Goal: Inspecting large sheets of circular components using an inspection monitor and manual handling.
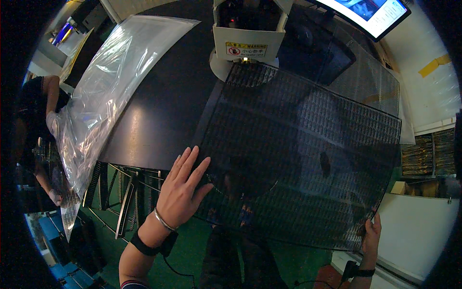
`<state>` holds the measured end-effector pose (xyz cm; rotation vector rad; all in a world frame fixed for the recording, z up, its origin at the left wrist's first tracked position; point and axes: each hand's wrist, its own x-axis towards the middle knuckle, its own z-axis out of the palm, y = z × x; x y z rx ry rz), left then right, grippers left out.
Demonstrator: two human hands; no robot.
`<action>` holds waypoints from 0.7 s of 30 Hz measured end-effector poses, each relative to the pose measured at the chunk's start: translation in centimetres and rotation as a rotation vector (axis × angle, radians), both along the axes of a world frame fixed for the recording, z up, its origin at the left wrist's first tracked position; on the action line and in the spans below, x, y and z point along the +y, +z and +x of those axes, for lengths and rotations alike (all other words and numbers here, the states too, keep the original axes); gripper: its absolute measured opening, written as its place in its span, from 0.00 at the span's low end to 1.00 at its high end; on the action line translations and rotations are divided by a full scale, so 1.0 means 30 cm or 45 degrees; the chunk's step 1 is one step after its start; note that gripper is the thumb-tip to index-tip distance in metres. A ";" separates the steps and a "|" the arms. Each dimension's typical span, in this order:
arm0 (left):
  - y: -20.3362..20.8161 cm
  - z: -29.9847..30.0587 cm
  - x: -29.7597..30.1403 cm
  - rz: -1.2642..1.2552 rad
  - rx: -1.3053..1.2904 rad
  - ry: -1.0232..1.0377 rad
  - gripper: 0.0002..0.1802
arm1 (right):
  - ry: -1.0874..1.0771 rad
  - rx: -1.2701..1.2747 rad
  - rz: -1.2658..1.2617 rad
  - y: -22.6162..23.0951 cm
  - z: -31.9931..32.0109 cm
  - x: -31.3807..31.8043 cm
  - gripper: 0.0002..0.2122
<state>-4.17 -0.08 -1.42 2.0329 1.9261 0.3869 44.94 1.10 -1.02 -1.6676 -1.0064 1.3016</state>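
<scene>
A large, dark, see-through sheet (308, 159) with a fine grid pattern spans the middle and right, its far left corner under a white machine head. My left hand (180, 195) lies flat with fingers spread at the sheet's left edge, by the front of the dark tabletop (154, 115). At the near right corner, my right hand (371, 236) grips the sheet's edge, fingers partly hidden beneath. The sheet's near part extends past the table edge, over the green floor.
The white machine head (249, 43) bears a yellow warning label. Clear plastic film (108, 79) covers the table's left side, where another person's gloved hand (53, 123) touches it. A monitor (370, 14) stands far right. Black racks (127, 202) stand below the table; a white cabinet (418, 226) is at right.
</scene>
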 end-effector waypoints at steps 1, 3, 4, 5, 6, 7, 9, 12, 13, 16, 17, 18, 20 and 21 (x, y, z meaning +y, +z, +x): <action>0.000 0.000 0.001 0.003 0.003 -0.003 0.30 | 0.000 0.000 0.000 -0.003 0.002 0.001 0.23; -0.001 0.000 0.004 0.007 0.006 -0.006 0.30 | 0.025 0.015 0.011 -0.006 0.008 0.004 0.23; -0.001 0.000 0.005 0.007 0.005 -0.003 0.30 | 0.031 0.011 -0.006 -0.007 0.009 0.005 0.23; -0.001 0.000 0.006 -0.001 0.014 -0.007 0.30 | 0.020 0.011 -0.015 -0.006 0.011 0.006 0.23; -0.001 0.000 0.007 0.008 0.003 -0.001 0.30 | 0.021 0.033 0.001 -0.005 0.012 0.007 0.23; -0.001 -0.001 0.008 0.012 0.005 -0.002 0.30 | 0.010 0.013 -0.024 -0.004 0.012 0.008 0.23; -0.001 -0.001 0.009 0.017 0.007 -0.003 0.30 | 0.013 0.044 -0.022 -0.003 0.013 0.010 0.23; -0.004 -0.002 0.011 0.005 0.002 0.008 0.30 | 0.061 0.014 -0.085 0.000 0.022 0.012 0.21; -0.005 -0.002 0.012 0.004 0.000 0.009 0.30 | 0.061 0.015 -0.084 -0.003 0.025 0.011 0.21; -0.005 -0.002 0.014 0.007 0.007 0.006 0.30 | -0.054 -0.051 -0.063 -0.014 0.039 0.008 0.24; -0.005 -0.002 0.014 -0.010 0.026 -0.002 0.30 | -0.011 -0.023 -0.064 -0.018 0.046 0.008 0.24; -0.005 -0.002 0.014 0.012 0.016 0.002 0.30 | 0.046 0.029 -0.025 -0.022 0.052 0.008 0.24; -0.006 -0.002 0.015 -0.012 0.023 -0.003 0.31 | 0.027 0.004 -0.027 -0.036 0.059 0.010 0.23; -0.008 -0.005 0.014 0.002 0.013 0.004 0.31 | 0.017 -0.006 0.026 -0.043 0.062 0.009 0.23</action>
